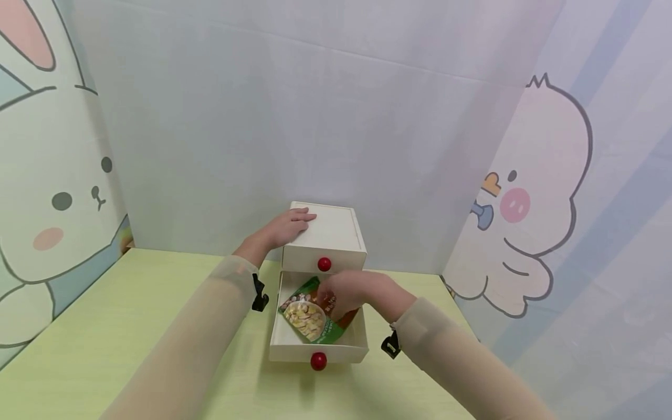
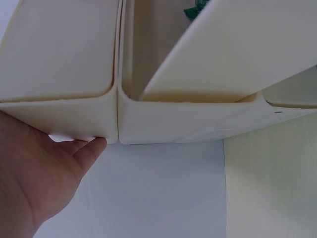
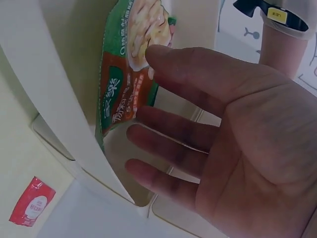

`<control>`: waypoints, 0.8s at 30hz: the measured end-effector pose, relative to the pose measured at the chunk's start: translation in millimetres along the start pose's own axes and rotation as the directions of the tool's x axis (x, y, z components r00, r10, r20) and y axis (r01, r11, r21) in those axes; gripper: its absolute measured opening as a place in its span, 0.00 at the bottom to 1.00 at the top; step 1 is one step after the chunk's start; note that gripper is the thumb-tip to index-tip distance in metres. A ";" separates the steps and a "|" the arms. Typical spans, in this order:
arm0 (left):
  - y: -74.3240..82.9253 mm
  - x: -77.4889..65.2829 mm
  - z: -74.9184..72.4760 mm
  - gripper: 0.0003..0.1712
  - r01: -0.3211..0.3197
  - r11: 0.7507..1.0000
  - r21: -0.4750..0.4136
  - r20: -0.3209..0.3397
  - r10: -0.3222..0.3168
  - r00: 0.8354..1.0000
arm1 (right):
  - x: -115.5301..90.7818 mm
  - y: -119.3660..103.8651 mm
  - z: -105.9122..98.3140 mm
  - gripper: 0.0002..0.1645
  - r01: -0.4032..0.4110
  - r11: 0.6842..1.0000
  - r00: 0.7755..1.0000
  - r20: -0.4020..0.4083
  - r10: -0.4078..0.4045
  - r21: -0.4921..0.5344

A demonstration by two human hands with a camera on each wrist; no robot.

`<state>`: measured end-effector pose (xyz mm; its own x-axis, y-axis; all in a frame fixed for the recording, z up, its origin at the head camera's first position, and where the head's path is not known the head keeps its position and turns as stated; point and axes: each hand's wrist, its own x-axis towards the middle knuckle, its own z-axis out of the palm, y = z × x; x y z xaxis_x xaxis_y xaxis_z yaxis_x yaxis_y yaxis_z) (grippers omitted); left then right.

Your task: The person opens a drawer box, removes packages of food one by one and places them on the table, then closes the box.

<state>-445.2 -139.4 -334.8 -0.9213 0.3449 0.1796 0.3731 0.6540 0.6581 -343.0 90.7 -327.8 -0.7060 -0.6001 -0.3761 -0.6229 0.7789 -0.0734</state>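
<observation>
A small white drawer cabinet [image 1: 336,227] has red knobs, and its lower drawer [image 1: 294,352] is pulled out. Inside that drawer lies a green and brown food packet [image 1: 304,319] with a bowl pictured on it. My right hand [image 1: 346,291] reaches into the drawer over the packet, partly covering it. In the right wrist view its fingers [image 3: 168,116] are spread and loosely bent, thumb and index tips right at the packet's edge. On the cabinet's top left edge rests my left hand [image 1: 286,227], fingers lying over the top.
A small red sachet [image 3: 32,203] lies on the pale yellow-green table [image 1: 157,326] beside the cabinet in the right wrist view. Behind the table hangs a pale curtain [image 1: 294,116], with cartoon animals printed on both side panels.
</observation>
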 end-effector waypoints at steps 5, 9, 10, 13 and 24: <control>2.2 -1.4 -0.4 0.32 0.012 1.000 -0.020 0.006 -0.012 1.000 | -1.1 -1.9 6.0 0.39 -0.010 0.992 0.999 0.030 0.014 -0.129; 2.9 -2.1 -0.3 0.32 0.020 1.000 -0.020 0.010 -0.020 1.000 | -3.9 -3.5 10.9 0.54 -0.028 0.976 0.998 0.051 0.040 -0.217; 2.9 -2.3 -0.2 0.32 0.024 0.999 -0.022 0.010 -0.024 1.000 | -4.3 -3.7 11.8 0.57 -0.031 0.972 0.997 0.056 0.045 -0.233; 2.4 -2.2 0.4 0.32 0.029 0.999 -0.015 0.011 -0.029 1.000 | -5.6 -4.2 13.0 0.61 -0.041 0.969 0.995 0.073 0.061 -0.245; 2.9 -3.1 -0.3 0.32 0.011 1.000 -0.017 -0.002 -0.011 1.000 | -6.4 -2.9 8.5 0.41 0.003 0.988 0.996 0.089 0.011 -0.157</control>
<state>-441.3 -138.7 -333.2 -0.9255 0.3364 0.1739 0.3612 0.6462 0.6723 -333.8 93.8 -332.9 -0.6802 -0.5724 -0.4580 -0.6698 0.7391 0.0711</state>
